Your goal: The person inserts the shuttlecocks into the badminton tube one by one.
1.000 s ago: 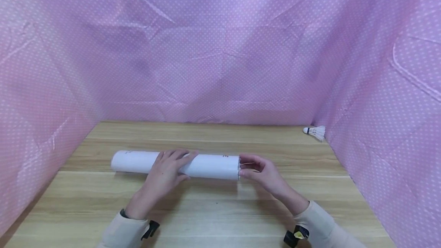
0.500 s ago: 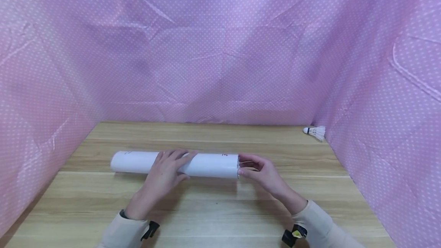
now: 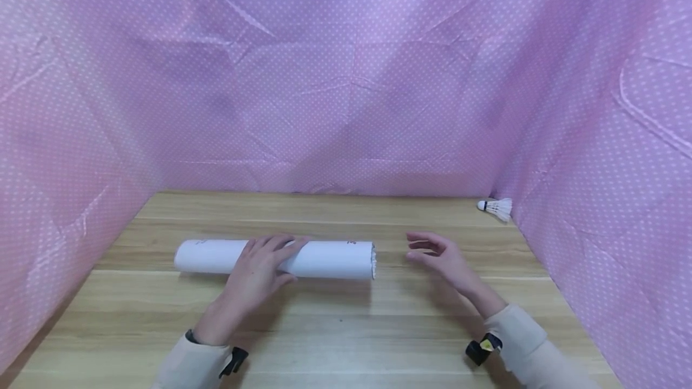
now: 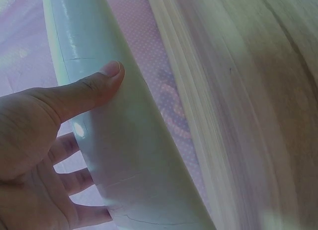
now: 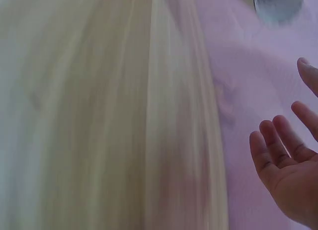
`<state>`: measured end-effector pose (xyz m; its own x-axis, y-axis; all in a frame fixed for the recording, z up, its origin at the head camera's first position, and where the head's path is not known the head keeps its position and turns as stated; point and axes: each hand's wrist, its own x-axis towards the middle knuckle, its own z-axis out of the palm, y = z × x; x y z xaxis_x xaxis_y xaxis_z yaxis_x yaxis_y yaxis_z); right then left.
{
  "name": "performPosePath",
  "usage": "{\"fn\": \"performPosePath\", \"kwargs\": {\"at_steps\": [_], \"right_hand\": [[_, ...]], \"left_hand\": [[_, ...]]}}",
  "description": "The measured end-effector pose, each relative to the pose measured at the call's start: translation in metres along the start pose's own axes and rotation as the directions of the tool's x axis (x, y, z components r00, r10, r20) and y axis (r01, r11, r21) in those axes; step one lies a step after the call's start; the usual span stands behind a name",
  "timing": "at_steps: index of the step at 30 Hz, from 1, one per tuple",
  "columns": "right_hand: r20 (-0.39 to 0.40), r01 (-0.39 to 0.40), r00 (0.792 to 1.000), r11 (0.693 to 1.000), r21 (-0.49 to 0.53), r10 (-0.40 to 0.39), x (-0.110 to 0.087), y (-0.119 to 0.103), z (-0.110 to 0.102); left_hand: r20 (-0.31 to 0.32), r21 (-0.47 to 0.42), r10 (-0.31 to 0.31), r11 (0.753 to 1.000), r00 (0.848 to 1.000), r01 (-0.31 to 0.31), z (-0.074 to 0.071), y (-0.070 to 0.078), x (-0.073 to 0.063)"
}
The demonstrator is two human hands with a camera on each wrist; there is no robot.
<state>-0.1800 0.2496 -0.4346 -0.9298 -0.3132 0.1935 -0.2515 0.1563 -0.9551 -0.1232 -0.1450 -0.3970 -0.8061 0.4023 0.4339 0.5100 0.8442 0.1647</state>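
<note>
A long white shuttlecock tube (image 3: 330, 260) lies crosswise in the head view, its small dark print facing up. My left hand (image 3: 262, 269) grips it around the middle; in the left wrist view the thumb presses one side of the tube (image 4: 129, 155) and the fingers go behind it. White feathery tips show at the tube's right end, which also appears as a round mouth (image 5: 278, 6) in the right wrist view. Apart from that end, my right hand (image 3: 446, 263) is in the air with loosely bent fingers and holds nothing.
A single shuttlecock (image 3: 494, 209) lies at the far right corner of the wooden table (image 3: 340, 347). Pink dotted cloth (image 3: 346, 107) hangs around the back and both sides. Each wrist carries a small black camera.
My right hand has left the tube's right end and moved to the right, uncovering the feathery tips there. My left hand keeps its grip, and the tube has hardly moved.
</note>
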Motion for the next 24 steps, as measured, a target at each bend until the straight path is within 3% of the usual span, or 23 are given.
{"fn": "performPosePath", "kwargs": {"at_steps": [5, 12, 15, 19, 24], "right_hand": [[-0.078, 0.014, 0.997, 0.993, -0.119, -0.024, 0.002, 0.017, -0.042], [-0.169, -0.011, 0.985, 0.946, -0.323, -0.046, 0.002, 0.032, -0.101], [-0.210, -0.054, 0.977, 0.913, -0.405, -0.035, 0.002, 0.032, -0.124], [-0.255, -0.084, 0.965, 0.843, -0.532, -0.065, 0.007, 0.028, -0.151], [-0.265, -0.050, 0.952, 0.775, -0.631, -0.155, 0.020, 0.025, -0.178]], "left_hand": [[-0.002, 0.003, -0.010, 1.000, 1.000, 0.010, -0.001, -0.004, -0.001], [0.026, 0.001, -0.028, 1.000, 0.999, 0.028, -0.003, -0.006, -0.002], [0.033, 0.003, -0.032, 0.999, 0.999, 0.032, -0.003, -0.006, -0.003], [0.042, 0.005, -0.039, 0.999, 0.998, 0.039, -0.003, -0.006, -0.003], [0.044, 0.002, -0.044, 0.999, 0.998, 0.044, -0.002, -0.007, -0.003]]}}
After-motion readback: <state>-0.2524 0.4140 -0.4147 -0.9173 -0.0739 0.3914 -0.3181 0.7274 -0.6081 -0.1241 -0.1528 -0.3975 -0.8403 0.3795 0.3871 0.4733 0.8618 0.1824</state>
